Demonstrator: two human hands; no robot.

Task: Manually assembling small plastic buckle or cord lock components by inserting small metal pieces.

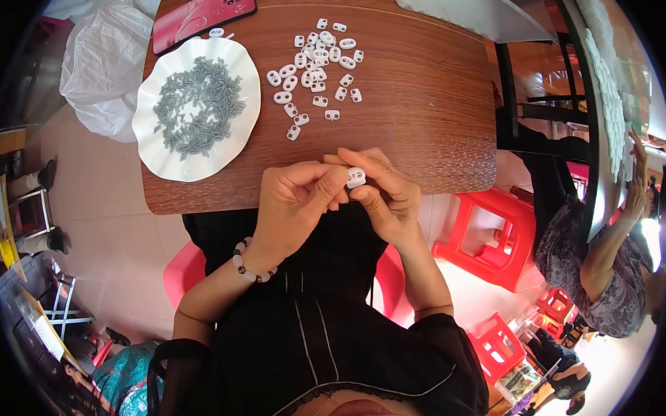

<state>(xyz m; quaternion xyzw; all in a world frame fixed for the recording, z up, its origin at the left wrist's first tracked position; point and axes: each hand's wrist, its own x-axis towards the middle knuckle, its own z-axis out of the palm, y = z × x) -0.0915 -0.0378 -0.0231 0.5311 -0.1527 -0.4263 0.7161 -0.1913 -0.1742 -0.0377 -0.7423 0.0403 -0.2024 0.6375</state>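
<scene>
A small white plastic cord lock [356, 177] with two holes is held just past the near edge of the table, between my two hands. My right hand [392, 199] pinches it between thumb and fingers from the right. From the left, my left hand [298, 199] is closed with thumb and forefinger pressed together against its side; anything small inside that pinch is hidden. Farther back lie several loose white cord-lock pieces [320, 57] in a scattered heap. To the left, a white wavy-rimmed plate [243, 62] bears many tiny grey coil springs [223, 94].
A pink phone [204, 16] lies at the table's far left corner, with a white plastic bag [107, 68] beyond that edge. Red stools [486, 243] stand on the right. Another person [595, 254] sits at a neighbouring table on the right.
</scene>
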